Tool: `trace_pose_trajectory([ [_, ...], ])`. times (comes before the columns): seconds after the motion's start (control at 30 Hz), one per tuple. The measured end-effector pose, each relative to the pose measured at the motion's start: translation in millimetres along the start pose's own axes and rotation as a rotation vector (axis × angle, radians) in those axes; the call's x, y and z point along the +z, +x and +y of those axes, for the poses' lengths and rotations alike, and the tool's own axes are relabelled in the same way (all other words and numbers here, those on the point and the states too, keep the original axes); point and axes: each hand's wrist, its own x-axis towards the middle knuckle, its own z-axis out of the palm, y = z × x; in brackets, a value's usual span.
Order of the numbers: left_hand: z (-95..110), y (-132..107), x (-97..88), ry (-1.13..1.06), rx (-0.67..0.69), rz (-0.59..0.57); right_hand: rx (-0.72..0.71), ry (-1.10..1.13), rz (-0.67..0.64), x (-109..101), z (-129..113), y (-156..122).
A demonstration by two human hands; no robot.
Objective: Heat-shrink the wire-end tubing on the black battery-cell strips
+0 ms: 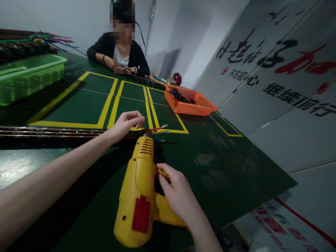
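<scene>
I am gripping the handle of a yellow plastic heat gun (pixel 139 196) with my right hand (pixel 178 190) in the lower middle of the frame, my fingers curling closed around the grip and my index finger lying by the trigger. The gun is pointing away from me, its dark nozzle ending at the centre of the frame. My left hand (pixel 126 123) is reaching in from the lower left, thumb and fingertips pinching shut on a thin red wire (pixel 156 128) with a small metal ring terminal at its free end. The wire is hanging just above the nozzle tip; I cannot tell whether the two are touching. All this is happening over a dark green table (pixel 223 164) marked with yellow tape lines (pixel 105 105). A long bundle of brown wires (pixel 52 132) is running in from the left edge toward my left hand. An orange plastic basket (pixel 189 107) is sitting right of centre in the upper half, and a green plastic crate (pixel 28 78) is standing at the upper left. At the top centre, a person in a dark cardigan (pixel 136 56) is sitting across the table.
</scene>
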Motion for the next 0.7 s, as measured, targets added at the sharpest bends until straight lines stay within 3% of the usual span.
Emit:
trace_pose_trajectory([
  [0.7,0.4,0.3,-2.2,-0.012,-0.002,-0.014,0.089,0.066,0.066,-10.5,24.4,1.2],
])
